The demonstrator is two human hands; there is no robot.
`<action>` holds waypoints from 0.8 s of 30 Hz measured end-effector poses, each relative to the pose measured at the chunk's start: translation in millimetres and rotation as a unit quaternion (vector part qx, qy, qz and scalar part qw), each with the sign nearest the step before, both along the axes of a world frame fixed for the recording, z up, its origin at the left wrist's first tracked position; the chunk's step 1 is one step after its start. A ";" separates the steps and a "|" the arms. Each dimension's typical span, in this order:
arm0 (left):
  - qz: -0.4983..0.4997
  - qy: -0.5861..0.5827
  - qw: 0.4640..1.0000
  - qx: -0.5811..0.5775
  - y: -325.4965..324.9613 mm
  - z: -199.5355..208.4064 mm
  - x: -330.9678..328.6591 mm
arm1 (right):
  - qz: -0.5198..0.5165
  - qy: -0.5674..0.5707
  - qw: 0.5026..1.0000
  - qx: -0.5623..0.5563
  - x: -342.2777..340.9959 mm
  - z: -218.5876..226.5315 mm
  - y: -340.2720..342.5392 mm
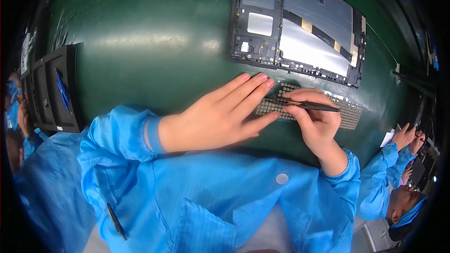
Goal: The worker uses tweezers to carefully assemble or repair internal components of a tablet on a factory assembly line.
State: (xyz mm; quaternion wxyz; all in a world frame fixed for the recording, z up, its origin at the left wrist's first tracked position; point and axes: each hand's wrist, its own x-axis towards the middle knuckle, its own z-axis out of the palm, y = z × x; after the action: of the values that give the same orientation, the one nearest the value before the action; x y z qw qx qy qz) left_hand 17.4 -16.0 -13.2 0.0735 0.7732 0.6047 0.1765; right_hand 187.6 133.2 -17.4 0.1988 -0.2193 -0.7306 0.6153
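My left hand (220, 110) lies flat with its fingers stretched out, their tips at the left end of a sheet of small square pieces (349, 112) in rows. Between the thumb and fingers of my right hand (321, 117) is a pair of black tweezers (304, 105). The tweezers' tips point left, over the sheet near my left fingers. Whether they pinch a piece is too small to tell. My right hand covers the middle of the sheet. Beyond both hands lies a black-framed device panel (258, 2) with silver plates and a dark strip across it.
At the left, a black tray (51, 89) holds a blue-handled tool (62, 89). The green work surface (140, 42) stretches between tray and panel. A co-worker in blue (382, 178) sits at the right with hands raised; another person's blue sleeve (51, 178) is at the left.
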 end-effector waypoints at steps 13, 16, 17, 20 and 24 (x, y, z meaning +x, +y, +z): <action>-0.008 0.014 1.000 -0.013 2.4 1.3 0.0 | 0.048 0.005 0.993 0.108 -1.9 4.7 7.1; -0.011 0.016 1.000 -0.023 2.3 3.9 -0.4 | 0.049 0.027 0.993 0.102 1.1 8.7 7.4; -0.011 0.018 0.999 -0.031 2.4 4.8 -0.8 | 0.022 0.046 0.996 0.069 1.3 9.7 10.5; -0.010 0.022 0.999 -0.029 0.9 4.7 -0.2 | -0.058 0.098 0.993 -0.023 -2.0 18.9 34.1; -0.018 0.016 0.999 -0.028 2.1 4.8 -1.3 | -0.057 0.089 0.994 0.022 -6.0 15.0 50.0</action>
State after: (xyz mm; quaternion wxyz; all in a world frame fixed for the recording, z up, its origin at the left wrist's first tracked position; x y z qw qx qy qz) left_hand 16.1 -13.9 -8.3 0.0889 0.7840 0.5968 0.1457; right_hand 181.6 183.2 -2.4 0.3027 -0.2011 -0.7093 0.6040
